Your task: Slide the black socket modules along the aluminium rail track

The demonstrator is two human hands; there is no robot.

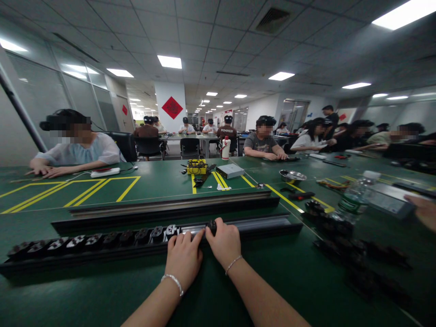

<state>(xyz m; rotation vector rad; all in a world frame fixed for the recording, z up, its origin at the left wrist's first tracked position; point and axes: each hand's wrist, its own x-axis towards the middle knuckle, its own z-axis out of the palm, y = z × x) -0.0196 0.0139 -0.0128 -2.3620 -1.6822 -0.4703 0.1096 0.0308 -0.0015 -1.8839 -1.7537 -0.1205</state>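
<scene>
Both hands rest on a long black power-strip rail (102, 247) lying lengthwise across the near part of the green desk (272, 290). The rail is a straight, narrow channel with a matte dark body and a pale metallic inner track exposed along its right half. Its left half carries a row of black socket modules (91, 240), blocky, set side by side, some showing light markings on top.

The left hand (184, 259) lies flat on the rail's near edge, fingers stretched forward onto the track just right of the last seated module; its grip is apart, closed on nothing. The right hand (225, 240) sits just beside it, touching the rail, its fingers curled over a small black module (213, 225) at the channel; the grip looks closed on that piece, though the fingertips are partly hidden. Each wrist wears a thin beaded bracelet.

A second black rail (170, 209) lies parallel behind the first, near it but apart. To the right, a loose heap of black modules (344, 245) lies on the desk, blurred. A clear plastic water bottle (354, 197) stands beside the heap. Further back are a round metal dish (292, 175), a flat grey box (230, 170) and a yellow tool (196, 167). Yellow tape lines mark the felt-like surface. Other people sit at the far edges.
</scene>
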